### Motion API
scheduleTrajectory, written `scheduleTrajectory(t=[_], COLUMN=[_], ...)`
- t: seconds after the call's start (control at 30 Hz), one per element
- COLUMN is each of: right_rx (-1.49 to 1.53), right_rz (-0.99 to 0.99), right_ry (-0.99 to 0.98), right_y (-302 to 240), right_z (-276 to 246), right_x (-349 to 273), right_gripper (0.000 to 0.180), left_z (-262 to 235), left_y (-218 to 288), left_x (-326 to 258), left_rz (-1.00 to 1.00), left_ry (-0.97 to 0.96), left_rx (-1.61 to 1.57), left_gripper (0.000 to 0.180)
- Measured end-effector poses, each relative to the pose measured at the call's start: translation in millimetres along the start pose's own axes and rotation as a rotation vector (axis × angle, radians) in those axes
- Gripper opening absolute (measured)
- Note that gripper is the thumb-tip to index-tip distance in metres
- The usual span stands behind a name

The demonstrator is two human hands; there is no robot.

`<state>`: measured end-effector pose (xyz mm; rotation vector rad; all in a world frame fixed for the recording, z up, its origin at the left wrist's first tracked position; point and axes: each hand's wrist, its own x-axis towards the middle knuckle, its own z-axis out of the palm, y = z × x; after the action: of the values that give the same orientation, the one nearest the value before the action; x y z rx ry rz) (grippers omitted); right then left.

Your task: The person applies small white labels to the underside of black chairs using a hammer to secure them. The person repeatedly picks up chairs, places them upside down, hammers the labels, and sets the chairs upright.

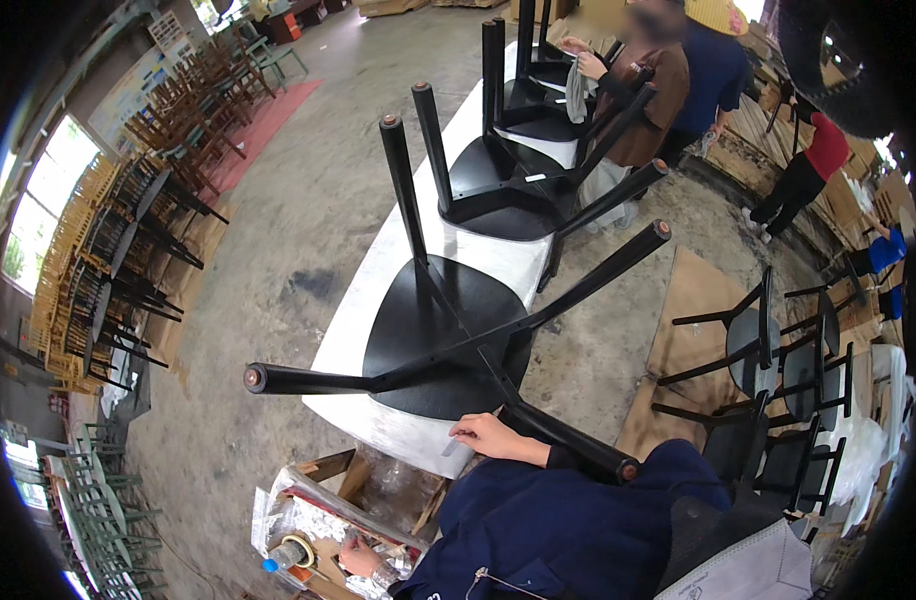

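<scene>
A black chair (433, 330) lies upside down on a long white table (353, 320), its four legs pointing up and outward. My right hand (490, 436) rests at the near edge of the chair's seat, beside a leg (568, 440). Its fingers are bent over a small grey piece (450, 447) that sticks out to the left. My left hand (361, 555) reaches down into an open cardboard box (328, 467) below the table. There it lies among crumpled plastic, next to a tape roll (296, 552) and a blue-capped bottle (278, 560). Whether it grips anything is hidden.
Two more upturned black chairs (498, 185) stand farther along the table, where two people (668, 70) work. Another person in red (813, 160) bends at the right. Upright black chairs (778, 370) stand on cardboard at right. Stacked chairs (128, 240) line the left wall.
</scene>
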<state>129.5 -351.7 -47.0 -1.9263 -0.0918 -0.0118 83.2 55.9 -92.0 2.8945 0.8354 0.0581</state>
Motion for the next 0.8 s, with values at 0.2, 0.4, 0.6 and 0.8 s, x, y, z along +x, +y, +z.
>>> scheduleTrajectory(t=[0.2,0.4,0.6,0.8], right_rx=[-0.014,0.020,-0.002,-0.017], right_rz=[0.030,0.009,0.023,0.043], right_ry=[-0.021,-0.006,-0.014,-0.028], right_y=[-5,0,0,-8], right_z=[-10,-5,-5,-10], right_x=[-2,0,0,0], right_gripper=[0.015,0.015,0.015,0.015], left_z=[-3,3,4,-3], left_y=[2,-4,-7,-8], left_x=[-8,-10,-10,-12], left_rz=[0.004,0.050,0.083,0.024], left_ry=[-0.017,0.151,0.184,0.095], left_rx=[-0.068,-0.055,-0.065,-0.129], left_gripper=[0.017,0.014,0.014,0.020])
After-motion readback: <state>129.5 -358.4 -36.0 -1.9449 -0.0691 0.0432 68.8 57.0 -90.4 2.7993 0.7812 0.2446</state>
